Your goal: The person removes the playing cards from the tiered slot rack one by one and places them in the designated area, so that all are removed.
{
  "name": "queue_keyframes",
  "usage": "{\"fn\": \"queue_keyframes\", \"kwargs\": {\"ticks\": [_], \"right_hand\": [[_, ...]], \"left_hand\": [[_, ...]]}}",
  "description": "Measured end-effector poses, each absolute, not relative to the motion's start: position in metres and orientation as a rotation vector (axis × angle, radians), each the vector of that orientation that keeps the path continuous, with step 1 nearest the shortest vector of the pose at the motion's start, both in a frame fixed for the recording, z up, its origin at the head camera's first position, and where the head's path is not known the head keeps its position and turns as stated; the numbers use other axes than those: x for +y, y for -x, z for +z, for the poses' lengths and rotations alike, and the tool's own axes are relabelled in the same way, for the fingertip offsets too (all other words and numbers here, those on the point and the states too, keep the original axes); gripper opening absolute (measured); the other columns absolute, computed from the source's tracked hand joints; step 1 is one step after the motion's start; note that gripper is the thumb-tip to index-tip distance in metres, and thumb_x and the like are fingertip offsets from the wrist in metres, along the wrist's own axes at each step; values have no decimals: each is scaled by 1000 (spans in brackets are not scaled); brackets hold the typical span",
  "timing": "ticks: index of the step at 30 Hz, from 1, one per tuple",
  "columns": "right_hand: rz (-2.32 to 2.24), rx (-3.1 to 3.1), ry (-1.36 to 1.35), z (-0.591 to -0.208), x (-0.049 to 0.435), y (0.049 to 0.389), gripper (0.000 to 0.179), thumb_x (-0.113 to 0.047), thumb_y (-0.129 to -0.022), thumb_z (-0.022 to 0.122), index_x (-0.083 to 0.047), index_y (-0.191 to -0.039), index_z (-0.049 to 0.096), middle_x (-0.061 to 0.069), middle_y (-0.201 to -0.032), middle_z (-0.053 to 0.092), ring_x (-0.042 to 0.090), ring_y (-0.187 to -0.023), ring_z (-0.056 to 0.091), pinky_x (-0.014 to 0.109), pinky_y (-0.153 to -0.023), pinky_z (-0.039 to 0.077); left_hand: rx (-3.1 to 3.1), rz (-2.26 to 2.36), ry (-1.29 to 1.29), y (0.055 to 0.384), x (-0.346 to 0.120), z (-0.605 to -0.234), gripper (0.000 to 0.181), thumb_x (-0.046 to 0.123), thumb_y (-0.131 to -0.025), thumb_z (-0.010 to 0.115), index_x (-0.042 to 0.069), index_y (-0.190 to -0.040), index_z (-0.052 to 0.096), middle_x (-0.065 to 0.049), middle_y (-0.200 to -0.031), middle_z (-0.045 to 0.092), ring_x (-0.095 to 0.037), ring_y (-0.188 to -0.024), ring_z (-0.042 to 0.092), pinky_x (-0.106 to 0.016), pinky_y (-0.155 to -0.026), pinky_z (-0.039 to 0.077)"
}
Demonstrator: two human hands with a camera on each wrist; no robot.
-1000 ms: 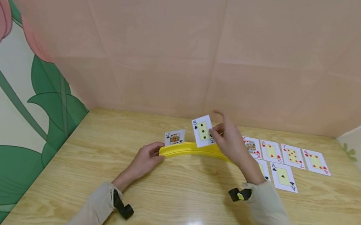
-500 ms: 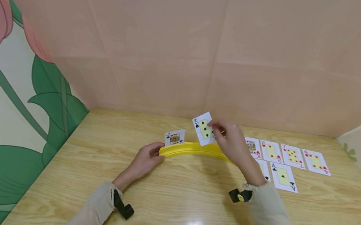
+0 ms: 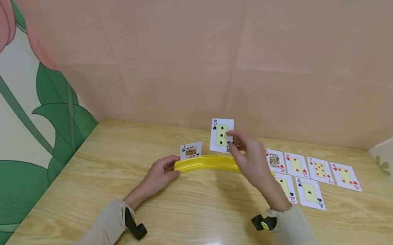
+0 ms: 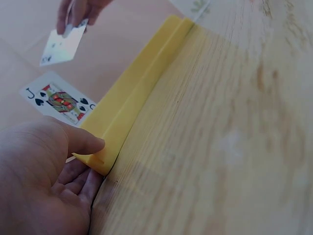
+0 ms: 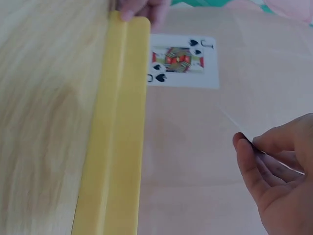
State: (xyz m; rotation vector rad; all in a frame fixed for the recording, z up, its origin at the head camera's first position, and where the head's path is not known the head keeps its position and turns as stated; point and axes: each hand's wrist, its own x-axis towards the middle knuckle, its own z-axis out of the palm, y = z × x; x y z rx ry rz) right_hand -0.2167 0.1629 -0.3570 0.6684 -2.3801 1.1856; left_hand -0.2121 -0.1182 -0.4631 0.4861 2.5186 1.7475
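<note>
My left hand (image 3: 159,174) grips the left end of a curved yellow card holder (image 3: 209,162), thumb on its front and fingers curled behind and under, as the left wrist view shows. A jack of spades (image 3: 190,151) stands in the holder's slot near that end. Above the holder, my right hand (image 3: 251,159) pinches a three of spades (image 3: 218,135) by its right edge between thumb and fingers. The card is upright, its face toward the head camera. In the right wrist view it shows almost edge-on beside the fingers (image 5: 242,147).
Face-up cards lie in two rows on the wooden table (image 3: 183,213) to the right: a king (image 3: 274,161), a two of hearts (image 3: 295,165), a seven of diamonds (image 3: 319,170), a four (image 3: 346,176), an ace of clubs (image 3: 311,193) and a two (image 3: 287,189). A pink-beige wall (image 3: 176,52) stands behind.
The right hand has turned the three of spades from tilted to upright and raised it slightly. The left hand and the holder stay in place.
</note>
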Motion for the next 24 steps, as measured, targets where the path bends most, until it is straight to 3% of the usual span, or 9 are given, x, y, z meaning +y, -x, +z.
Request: {"fn": "queue_keyframes", "kwargs": {"ticks": [8,18,24], "right_hand": [[1097,-2354,-699,-351,178,196,29,7,-89,68,-2,-116,69,9,-99,73,17,-83,68,32,-71,60],[1071,-2344,-677,-351,205,174,36,12,-84,71,-3,-117,68,7,-97,73,15,-81,68,10,-73,53],[1021,-2319,-664,-351,225,164,41,15,-81,73,-2,-118,67,8,-97,73,8,-80,67,8,-73,52]], "left_hand": [[2523,1752,-500,212,-118,-463,33,0,-94,65,5,-127,63,-10,-125,64,-24,-115,62,-36,-98,53],[2513,1747,-458,212,-119,-464,32,1,-95,65,8,-126,64,-7,-124,65,-20,-115,62,-33,-98,52],[2519,1746,-468,212,-118,-463,33,0,-94,65,7,-126,64,-8,-124,65,-21,-114,62,-34,-97,53]]}}
